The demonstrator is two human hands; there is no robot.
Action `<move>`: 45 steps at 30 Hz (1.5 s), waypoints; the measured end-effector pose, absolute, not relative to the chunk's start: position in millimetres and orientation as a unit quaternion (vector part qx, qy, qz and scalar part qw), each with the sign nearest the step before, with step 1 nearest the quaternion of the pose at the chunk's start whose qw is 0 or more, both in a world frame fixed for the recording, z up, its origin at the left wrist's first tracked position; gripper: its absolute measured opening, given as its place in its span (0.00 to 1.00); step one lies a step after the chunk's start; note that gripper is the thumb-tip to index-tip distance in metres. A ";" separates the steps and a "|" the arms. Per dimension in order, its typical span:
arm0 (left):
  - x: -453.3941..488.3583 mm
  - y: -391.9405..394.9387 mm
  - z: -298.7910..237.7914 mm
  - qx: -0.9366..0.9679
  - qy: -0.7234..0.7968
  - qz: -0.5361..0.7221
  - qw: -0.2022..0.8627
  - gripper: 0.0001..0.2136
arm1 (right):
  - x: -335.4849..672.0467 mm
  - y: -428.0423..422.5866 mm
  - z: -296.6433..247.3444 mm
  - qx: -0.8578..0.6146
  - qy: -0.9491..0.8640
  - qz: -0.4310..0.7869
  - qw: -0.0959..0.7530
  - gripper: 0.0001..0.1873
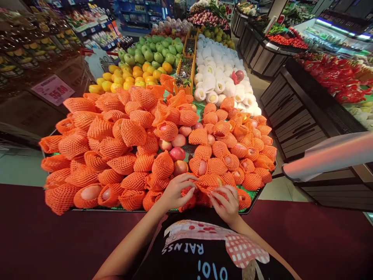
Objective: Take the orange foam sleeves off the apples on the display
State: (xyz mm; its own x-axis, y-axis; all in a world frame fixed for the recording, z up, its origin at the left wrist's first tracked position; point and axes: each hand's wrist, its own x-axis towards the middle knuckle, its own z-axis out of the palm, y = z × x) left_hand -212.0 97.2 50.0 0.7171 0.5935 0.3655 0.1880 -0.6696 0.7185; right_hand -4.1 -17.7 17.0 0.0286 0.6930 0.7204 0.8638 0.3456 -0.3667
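Note:
An orange foam fruit net [208, 182] is stretched between my two hands at the front edge of the display. My left hand [177, 191] has its fingers curled at the net's left end. My right hand [226, 202] pinches the right side with thumb and fingers. Whether a fruit sits inside this net is hard to see. Just beyond my left hand lie bare fruits, a yellowish-red one [181, 167] and a redder one [177, 154]. Netted fruits [163, 165] crowd around both hands, several with pinkish skin showing through the open ends.
Orange-netted fruit [116, 132] is heaped on the left. Behind it are yellow fruits [122, 79] and green apples [151, 52]. White-netted fruit [218, 74] fills the back right, past a small yellow fence [192, 74]. A roll of plastic bags [332, 155] juts in from the right.

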 end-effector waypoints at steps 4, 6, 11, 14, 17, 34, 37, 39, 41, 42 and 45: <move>-211.5 100.4 39.4 0.844 0.310 0.302 0.317 0.07 | -2.1 -24.6 20.8 -0.557 -0.675 -0.126 0.467 0.12; -210.7 108.1 36.4 0.858 0.355 0.282 0.240 0.07 | -1.5 -27.6 22.8 -0.546 -0.685 -0.106 0.471 0.10; -220.6 147.5 38.0 0.932 0.349 0.091 0.040 0.14 | 1.8 -30.3 25.8 -0.495 -0.738 0.020 0.458 0.03; -226.4 165.2 37.3 0.949 0.315 -0.007 0.034 0.23 | 2.4 -29.3 24.3 -0.517 -0.716 0.058 0.466 0.09; -222.8 169.1 33.5 0.953 0.298 -0.044 0.029 0.24 | -0.6 -27.6 19.5 -0.552 -0.683 0.050 0.475 0.10; -215.0 154.9 54.7 0.936 0.330 0.122 0.011 0.31 | 20.8 -19.9 11.5 -0.693 -0.631 0.185 0.294 0.34; -203.8 139.6 57.2 0.917 0.340 0.190 0.085 0.32 | 31.4 -18.9 7.8 -0.667 -0.647 0.211 0.303 0.24; -193.5 128.6 50.8 0.898 0.347 0.213 0.167 0.35 | 37.0 -19.1 5.0 -0.659 -0.645 0.211 0.324 0.17; -183.4 118.8 39.1 0.878 0.363 0.202 0.236 0.36 | 41.8 -19.8 3.5 -0.655 -0.638 0.210 0.345 0.14; -179.1 114.8 32.4 0.874 0.370 0.186 0.255 0.35 | 44.1 -20.2 3.5 -0.656 -0.632 0.210 0.354 0.13; -171.6 107.6 14.5 0.884 0.370 0.142 0.247 0.34 | 50.4 -21.9 6.3 -0.671 -0.603 0.200 0.383 0.12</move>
State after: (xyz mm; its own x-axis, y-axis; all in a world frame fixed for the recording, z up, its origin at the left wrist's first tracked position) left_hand -171.6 107.6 14.5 0.6856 0.7248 0.0677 0.5851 -0.6039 0.5413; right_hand 50.4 -21.9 6.3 0.1936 0.9616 0.1946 0.6555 0.0208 -0.7549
